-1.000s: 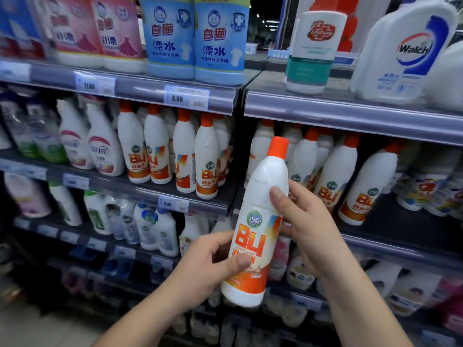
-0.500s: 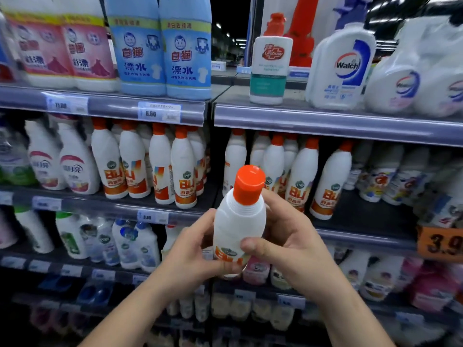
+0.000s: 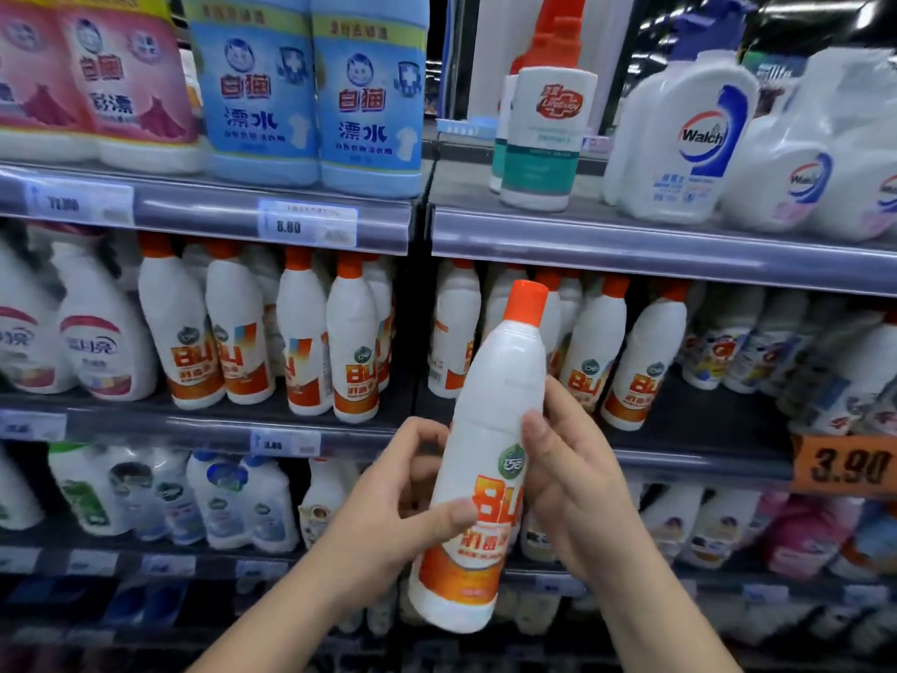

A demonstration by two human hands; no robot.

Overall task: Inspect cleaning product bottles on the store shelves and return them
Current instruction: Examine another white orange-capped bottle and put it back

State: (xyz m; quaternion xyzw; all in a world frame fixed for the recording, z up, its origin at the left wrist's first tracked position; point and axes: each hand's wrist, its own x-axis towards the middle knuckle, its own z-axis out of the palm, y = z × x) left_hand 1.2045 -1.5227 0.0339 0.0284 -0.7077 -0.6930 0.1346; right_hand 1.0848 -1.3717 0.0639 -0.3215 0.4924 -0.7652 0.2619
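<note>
Beyond both grips runs the middle shelf [image 3: 699,461]. On it, above and behind the right grip, stands the row of matching bottles [image 3: 643,361]. The held bottle [image 3: 502,381] is between the two grips, nearly upright and tipped a little to the right, with its label toward the camera and clear of the shelf. It looks like stiff, smooth white plastic. It is probably full, so fairly heavy, and the glossy wall may slip. The mid-body and the lower label band seem the surest holds. The left grip [image 3: 388,507] curls round the lower body, thumb pressed on the label. The right grip [image 3: 577,483] wraps the mid-body from the other side, thumb on the front. The orange cap [image 3: 526,303], well above both grips, appears closed.
</note>
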